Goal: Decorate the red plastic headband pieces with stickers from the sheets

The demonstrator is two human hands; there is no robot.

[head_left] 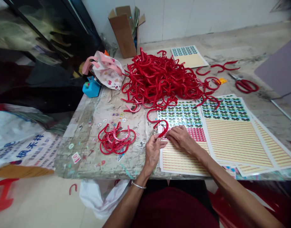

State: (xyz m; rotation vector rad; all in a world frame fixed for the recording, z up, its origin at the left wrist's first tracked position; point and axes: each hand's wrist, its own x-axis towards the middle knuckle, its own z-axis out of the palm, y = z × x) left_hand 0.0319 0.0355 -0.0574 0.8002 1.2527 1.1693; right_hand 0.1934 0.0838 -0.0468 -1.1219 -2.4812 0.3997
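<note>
My left hand (153, 151) is closed on the end of a red curved strip (164, 126), thumb and fingers pinched, at the left edge of a sticker sheet (181, 114). My right hand (180, 136) rests over the pink dotted band of the same sheet. Its fingers are bent together close to the strip's end; whatever they pinch is too small or hidden to make out. Another curved strip (150, 116) lies just beyond the held one. To the left lies a small loose heap of red and pink curved strips (115, 139).
A large pile of red strips (162, 76) covers the back middle. More sheets (238, 136) overlap at right, with red-handled scissors (246, 86) behind. A cardboard box (124, 34), a white bag with pink handles (109, 72) and a blue tape dispenser (91, 87) stand back left.
</note>
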